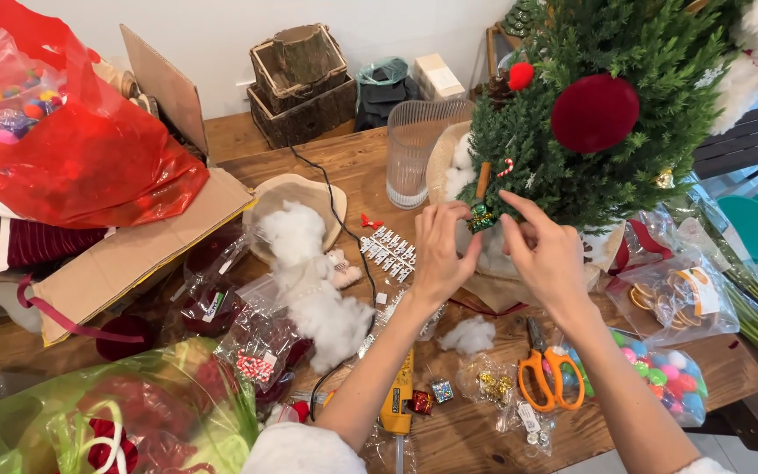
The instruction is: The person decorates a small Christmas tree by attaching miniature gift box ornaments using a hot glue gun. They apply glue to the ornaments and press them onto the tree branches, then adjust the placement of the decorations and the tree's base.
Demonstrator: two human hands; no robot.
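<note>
My left hand [439, 253] and my right hand [544, 254] are raised together at the lower branches of a small green tree [598, 158]. Between their fingertips sits a tiny green gift-box ornament with a gold bow [482, 217], pinched against the foliage. The tree carries a big dark red velvet ball [594, 112], a small red pompom [520, 75], a little candy cane [505, 167] and a cinnamon stick [482, 179].
The wooden table [353, 162] holds white stuffing [326, 303], orange scissors [550, 373], a yellow glue gun [397, 397], a ribbed glass vase [414, 149], bags of pompoms [668, 377], a red plastic bag [72, 149] on cardboard, and a green bag [125, 412].
</note>
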